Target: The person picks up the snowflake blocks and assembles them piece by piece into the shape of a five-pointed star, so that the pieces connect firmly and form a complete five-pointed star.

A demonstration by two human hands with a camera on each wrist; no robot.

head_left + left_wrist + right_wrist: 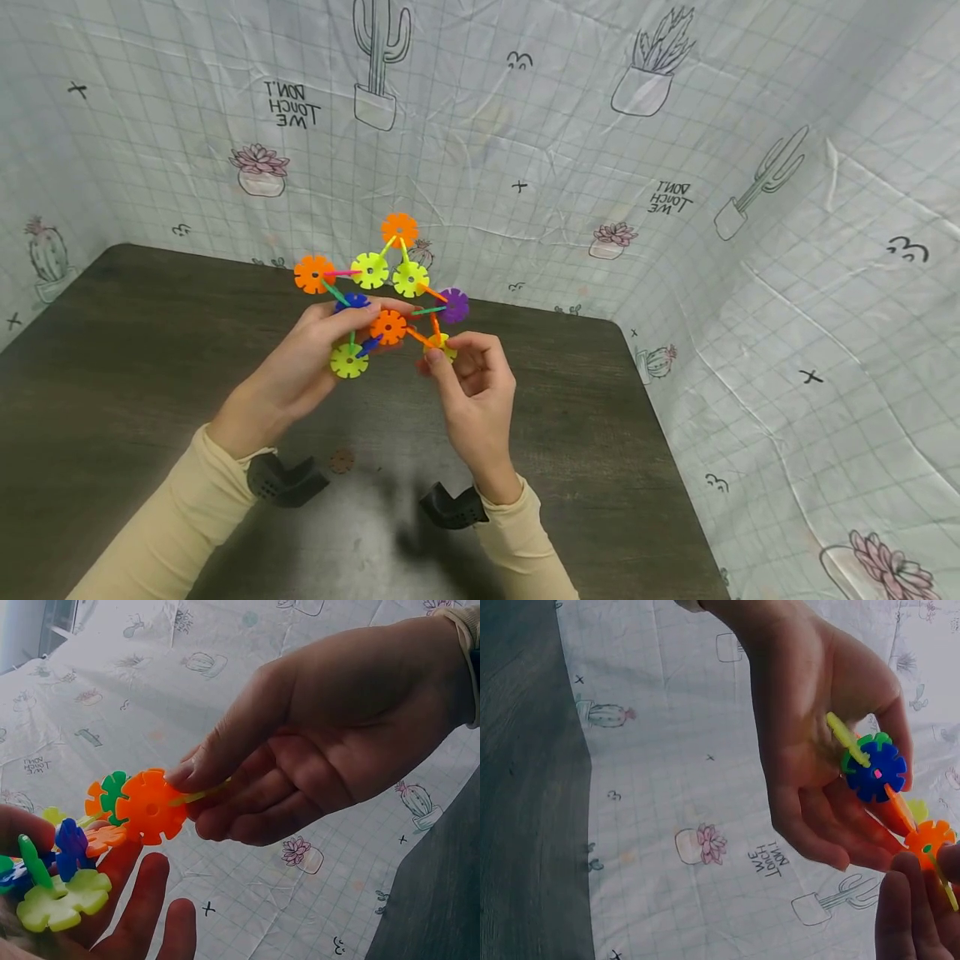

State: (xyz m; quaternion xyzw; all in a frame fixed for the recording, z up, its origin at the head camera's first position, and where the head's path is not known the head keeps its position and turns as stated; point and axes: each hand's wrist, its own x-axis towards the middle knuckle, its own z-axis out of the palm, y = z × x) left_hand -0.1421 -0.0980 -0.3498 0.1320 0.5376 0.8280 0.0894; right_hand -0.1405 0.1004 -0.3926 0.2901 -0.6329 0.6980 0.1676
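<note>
Notched plastic discs are slotted together into a loop held above the table. Its far corner is an orange disc [399,230], with a purple disc [453,306] on the right and a yellow-green disc [349,361] at the near left. My left hand [296,354] grips the loop's left part, its thumb over a blue disc [356,302] beside an orange disc [388,327]. Between thumb and index finger, my right hand [480,396] pinches a yellow disc [441,347] at the near right corner. Fingers partly cover that disc. The left wrist view shows the right hand pinching at an orange disc [152,810].
Below the hands, a brownish notched disc [342,461] lies on the dark wood-grain table [600,467]. A white cloth printed with cacti [465,150] stands behind the table and along its sides. Black wrist mounts [288,482] stick out from both forearms.
</note>
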